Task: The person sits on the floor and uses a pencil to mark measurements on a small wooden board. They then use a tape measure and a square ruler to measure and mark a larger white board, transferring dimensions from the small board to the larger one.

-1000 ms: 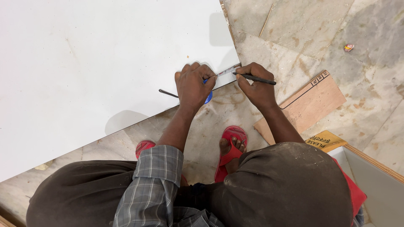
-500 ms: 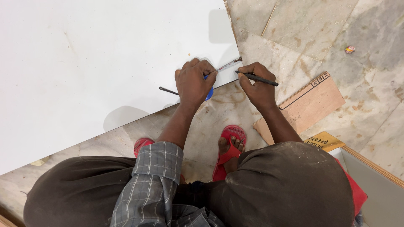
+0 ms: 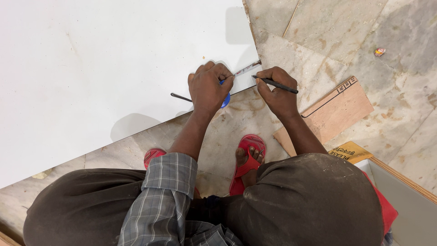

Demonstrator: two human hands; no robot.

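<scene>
My left hand (image 3: 209,86): clenched over the blue tape measure (image 3: 225,99), pressing its case down at the near edge of the white board (image 3: 91,68).
Tape blade (image 3: 247,69): drawn out from under my left fingers, running up and to the right across the board's corner toward its right edge.
My right hand (image 3: 277,93): closed around a black pencil (image 3: 275,84), held like a pen.
Pencil axis: it lies nearly level, butt pointing right over the floor, tip pointing left at the board's edge.
Key relation: the pencil tip sits just beside the blade, on its near side, close to the board's corner; my right hand is the nearer one to that spot.
Thin dark rod (image 3: 180,97): sticks out to the left from under my left hand; I cannot tell what it is.
Floor (image 3: 327,41): marble, with a plywood offcut (image 3: 334,111) to my right.
Feet: red sandals (image 3: 246,159) below my hands.
</scene>
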